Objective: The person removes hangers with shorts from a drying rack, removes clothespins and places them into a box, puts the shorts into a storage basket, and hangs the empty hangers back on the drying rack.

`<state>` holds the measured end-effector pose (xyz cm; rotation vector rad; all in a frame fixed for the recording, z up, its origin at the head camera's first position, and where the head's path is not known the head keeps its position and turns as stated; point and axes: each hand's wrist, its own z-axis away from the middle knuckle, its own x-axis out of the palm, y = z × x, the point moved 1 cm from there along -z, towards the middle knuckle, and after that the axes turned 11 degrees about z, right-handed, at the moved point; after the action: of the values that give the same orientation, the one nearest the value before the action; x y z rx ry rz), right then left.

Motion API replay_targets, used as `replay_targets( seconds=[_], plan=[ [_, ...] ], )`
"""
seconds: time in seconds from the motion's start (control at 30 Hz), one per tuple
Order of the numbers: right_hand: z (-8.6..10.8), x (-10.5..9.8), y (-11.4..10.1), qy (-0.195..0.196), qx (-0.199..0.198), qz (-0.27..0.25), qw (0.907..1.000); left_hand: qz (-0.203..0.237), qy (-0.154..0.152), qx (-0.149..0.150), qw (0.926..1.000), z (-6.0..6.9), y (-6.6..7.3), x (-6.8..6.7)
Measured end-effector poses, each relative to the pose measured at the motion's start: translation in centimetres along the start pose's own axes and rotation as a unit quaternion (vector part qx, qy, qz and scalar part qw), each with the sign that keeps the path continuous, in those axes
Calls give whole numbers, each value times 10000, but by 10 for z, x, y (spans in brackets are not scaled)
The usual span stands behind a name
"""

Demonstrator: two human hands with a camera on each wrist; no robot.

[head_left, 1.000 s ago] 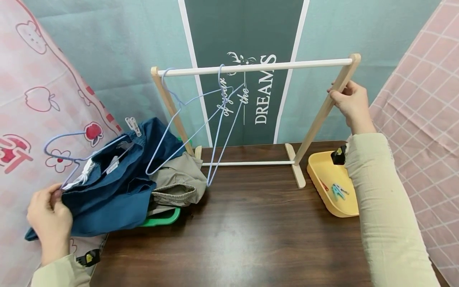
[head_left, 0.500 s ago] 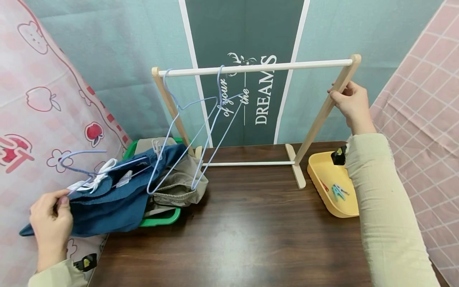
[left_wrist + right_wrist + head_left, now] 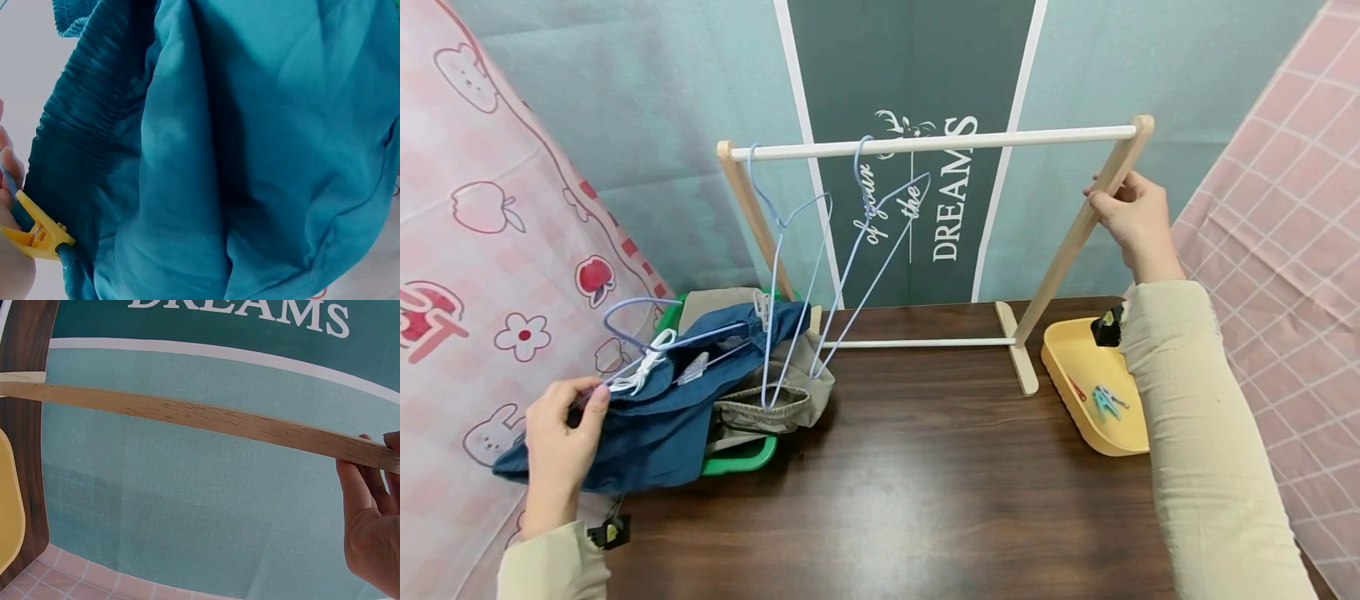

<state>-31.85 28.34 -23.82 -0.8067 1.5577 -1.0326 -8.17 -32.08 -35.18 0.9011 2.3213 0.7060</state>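
My left hand (image 3: 561,429) holds one end of a lilac-blue hanger (image 3: 625,308) at the left. Blue shorts (image 3: 655,433) with a white drawstring hang on that hanger, tilted above the green basket. A pale clothespin (image 3: 762,308) is clipped to their far waistband end; a yellow clothespin (image 3: 40,231) bites the near end, beside my fingers in the left wrist view. My right hand (image 3: 1135,218) grips the right wooden post (image 3: 237,424) of a small clothes rack, thumb and fingers on opposite sides. Two bare hangers (image 3: 782,225) hang from its white rail (image 3: 970,142).
A green basket (image 3: 741,460) with beige clothing (image 3: 760,408) stands at the left, behind the shorts. To the right, a yellow tray (image 3: 1063,383) contains several clothespins (image 3: 1107,402). Patterned fabric hangs around the brown table (image 3: 895,483).
The shorts' far end has come down from in front of the rack's left post. My left hand has then moved right with hanger and shorts. Both bare hangers have swung; my right hand stays put.
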Motion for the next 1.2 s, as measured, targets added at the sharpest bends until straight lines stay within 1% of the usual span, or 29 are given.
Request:
replay_targets(
  seconds=[0.07,0.17,0.27,0.37,0.5,0.57,0.63,0.77,0.9,0.97,1.07,1.2],
  plan=[
    [0,0,0,5,-3,-44,10000,-78,-50,-26,10000,-1,0,4],
    [0,0,0,23,-32,-32,10000,-508,-158,-160,9985,-2,0,11],
    [0,1,0,11,-44,-26,10000,-1063,-329,-356,9931,-3,2,16],
    [0,2,0,13,-51,26,10000,-1364,-400,-420,9890,-5,3,19],
    [-1,3,1,38,-46,79,10000,-1403,-348,-147,9894,-5,4,23],
    [-1,2,1,18,-25,18,10000,-1455,-318,-18,9888,-5,5,25],
    [-2,1,1,-15,2,-14,10000,-1526,-314,28,9878,-4,6,27],
    [-2,-3,0,-53,61,-73,9999,-1796,-408,-59,9829,-4,10,29],
    [-2,-4,0,-57,46,-219,9997,-2164,-549,-320,9742,-5,14,31],
    [-1,-3,0,-56,16,-297,9995,-2230,-577,-445,9721,-6,14,32],
    [0,-2,1,-72,-24,-364,9993,-2108,-453,-560,9749,-5,14,35],
    [1,-1,3,-97,-64,-547,9984,-1888,-116,-491,9807,-3,12,40]
  ],
)
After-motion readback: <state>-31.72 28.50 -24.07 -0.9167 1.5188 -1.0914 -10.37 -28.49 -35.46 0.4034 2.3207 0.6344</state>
